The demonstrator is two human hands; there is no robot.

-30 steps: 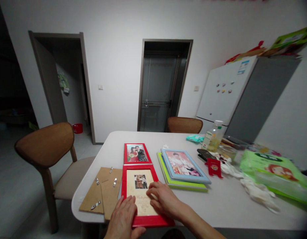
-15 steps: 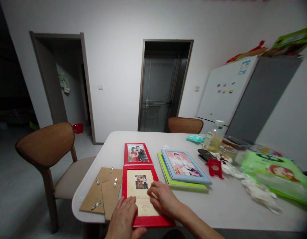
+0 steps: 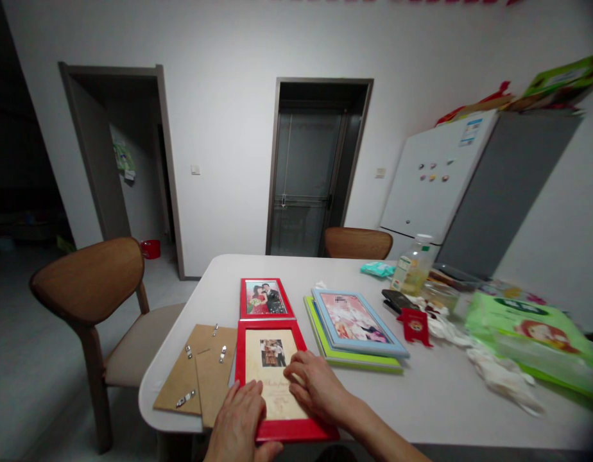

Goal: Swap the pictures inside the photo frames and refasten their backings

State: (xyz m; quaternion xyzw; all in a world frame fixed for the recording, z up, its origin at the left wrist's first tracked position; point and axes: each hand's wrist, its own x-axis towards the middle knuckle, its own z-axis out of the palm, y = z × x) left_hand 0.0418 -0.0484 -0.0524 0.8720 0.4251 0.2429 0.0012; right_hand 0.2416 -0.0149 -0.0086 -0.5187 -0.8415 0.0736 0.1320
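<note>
A red picture frame lies on the table's near edge, with a cream printed sheet and a small photo in it. My left hand grips its lower left corner, fingers over the left rim and thumb at the near edge. Across the right rim lies my right hand, its bent fingers pressed together on the sheet; its thumb is partly hidden. Directly beyond stands a second, smaller-looking red frame with a couple's photo. Brown backing boards with metal clips lie to the left, overlapping.
Right of my hands, a light blue frame rests on a lime green frame. Farther right are a red card-like item, a black phone-like object, a bottle, crumpled tissues and a green tissue pack. A chair stands left.
Both hands keep the same place on the red frame. The view has tilted up very slightly; nothing on the table has visibly moved.
</note>
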